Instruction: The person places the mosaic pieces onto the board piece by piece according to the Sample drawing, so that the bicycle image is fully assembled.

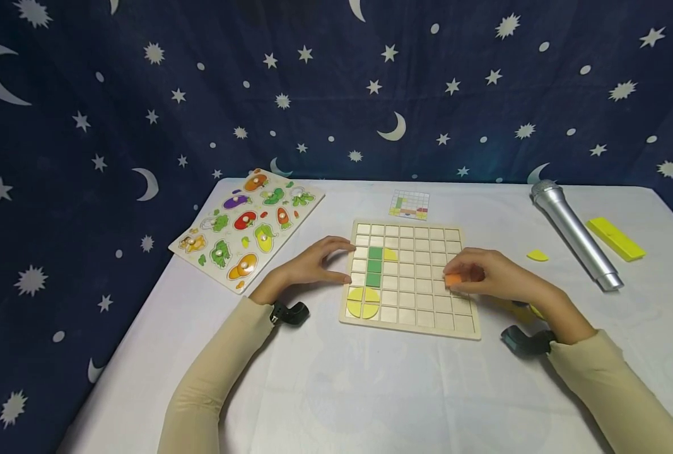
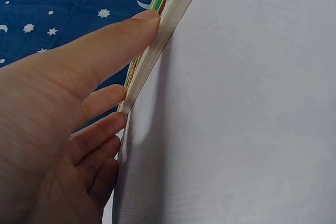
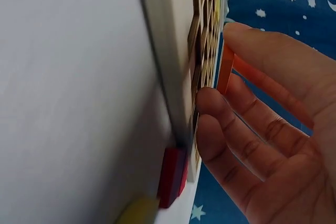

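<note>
A pale wooden grid board (image 1: 408,300) lies on the table between the hands. Three green square tiles (image 1: 374,267) form a column in it, with a yellow piece (image 1: 390,255) to their right. Yellow quarter-circle pieces (image 1: 362,302) make a disc at the lower left. My left hand (image 1: 313,261) touches the board's left edge with thumb and fingertips, its fingers fairly straight. Over the right side of the board, my right hand (image 1: 495,272) pinches an orange tile (image 3: 226,69) between thumb and fingers, and the tile stands on edge in the right wrist view.
Behind the board lies a small pattern card (image 1: 409,205). A vegetable puzzle board (image 1: 245,230) is at the left. To the right are a silver microphone (image 1: 576,236), a yellow box (image 1: 615,239) and a loose yellow piece (image 1: 537,255). A red piece (image 3: 172,178) sits beside the board's right edge.
</note>
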`<state>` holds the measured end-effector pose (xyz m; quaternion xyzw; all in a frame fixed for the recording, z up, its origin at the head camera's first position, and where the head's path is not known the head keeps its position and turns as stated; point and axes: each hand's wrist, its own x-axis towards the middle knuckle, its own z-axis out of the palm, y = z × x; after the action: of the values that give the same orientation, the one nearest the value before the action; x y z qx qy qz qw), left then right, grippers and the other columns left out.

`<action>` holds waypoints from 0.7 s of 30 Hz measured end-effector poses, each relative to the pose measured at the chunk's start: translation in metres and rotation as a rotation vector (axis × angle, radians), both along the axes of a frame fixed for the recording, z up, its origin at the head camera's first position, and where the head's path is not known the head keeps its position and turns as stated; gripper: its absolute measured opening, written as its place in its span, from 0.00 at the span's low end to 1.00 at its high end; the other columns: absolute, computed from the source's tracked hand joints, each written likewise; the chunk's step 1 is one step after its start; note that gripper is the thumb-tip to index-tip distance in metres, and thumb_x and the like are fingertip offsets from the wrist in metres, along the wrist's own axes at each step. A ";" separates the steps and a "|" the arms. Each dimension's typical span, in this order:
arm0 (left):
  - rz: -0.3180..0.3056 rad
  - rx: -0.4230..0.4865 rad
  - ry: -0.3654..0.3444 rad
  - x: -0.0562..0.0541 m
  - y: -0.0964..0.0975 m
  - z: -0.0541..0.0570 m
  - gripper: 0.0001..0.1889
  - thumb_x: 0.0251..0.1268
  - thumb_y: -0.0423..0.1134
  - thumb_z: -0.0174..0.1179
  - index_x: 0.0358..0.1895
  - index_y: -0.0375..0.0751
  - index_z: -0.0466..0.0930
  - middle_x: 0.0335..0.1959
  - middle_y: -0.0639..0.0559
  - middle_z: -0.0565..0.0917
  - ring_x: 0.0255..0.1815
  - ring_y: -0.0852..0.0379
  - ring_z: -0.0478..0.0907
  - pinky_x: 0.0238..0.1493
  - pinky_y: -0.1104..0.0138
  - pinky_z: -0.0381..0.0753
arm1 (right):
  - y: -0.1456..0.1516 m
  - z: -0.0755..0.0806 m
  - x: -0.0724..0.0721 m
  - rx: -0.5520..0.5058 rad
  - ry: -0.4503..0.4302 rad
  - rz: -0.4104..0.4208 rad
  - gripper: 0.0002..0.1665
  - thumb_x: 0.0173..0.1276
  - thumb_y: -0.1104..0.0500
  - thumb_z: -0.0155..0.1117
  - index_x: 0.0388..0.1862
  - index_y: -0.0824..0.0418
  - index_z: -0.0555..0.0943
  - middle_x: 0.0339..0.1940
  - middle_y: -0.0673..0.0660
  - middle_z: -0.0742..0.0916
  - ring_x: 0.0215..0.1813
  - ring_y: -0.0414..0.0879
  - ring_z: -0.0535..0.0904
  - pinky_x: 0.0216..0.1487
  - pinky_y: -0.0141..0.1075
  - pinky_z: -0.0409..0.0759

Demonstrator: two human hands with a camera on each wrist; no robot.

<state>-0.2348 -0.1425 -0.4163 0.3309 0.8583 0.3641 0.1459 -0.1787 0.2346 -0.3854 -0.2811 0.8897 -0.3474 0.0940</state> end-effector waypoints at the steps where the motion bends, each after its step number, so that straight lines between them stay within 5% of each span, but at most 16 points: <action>1: 0.000 -0.001 0.001 0.000 0.000 0.000 0.36 0.55 0.39 0.73 0.68 0.37 0.69 0.69 0.39 0.66 0.73 0.44 0.59 0.75 0.53 0.54 | -0.003 0.000 0.000 0.009 -0.012 -0.004 0.17 0.56 0.62 0.76 0.45 0.60 0.85 0.36 0.49 0.82 0.32 0.41 0.73 0.32 0.29 0.74; 8: 0.001 -0.001 -0.006 0.001 0.000 0.002 0.36 0.55 0.38 0.72 0.68 0.37 0.69 0.69 0.39 0.65 0.73 0.44 0.58 0.75 0.53 0.54 | -0.019 0.004 -0.001 0.029 -0.057 0.033 0.16 0.58 0.59 0.75 0.46 0.58 0.85 0.41 0.49 0.84 0.39 0.45 0.75 0.40 0.33 0.78; 21: 0.017 -0.004 -0.038 0.000 0.001 0.001 0.36 0.56 0.39 0.72 0.69 0.39 0.69 0.70 0.41 0.65 0.74 0.46 0.57 0.75 0.55 0.53 | -0.047 0.003 0.003 -0.018 -0.014 0.194 0.13 0.60 0.59 0.73 0.44 0.59 0.85 0.40 0.48 0.84 0.39 0.43 0.78 0.42 0.34 0.80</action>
<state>-0.2346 -0.1419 -0.4157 0.3166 0.8587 0.3700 0.1598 -0.1761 0.1876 -0.3829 -0.3643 0.8544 -0.3467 0.1307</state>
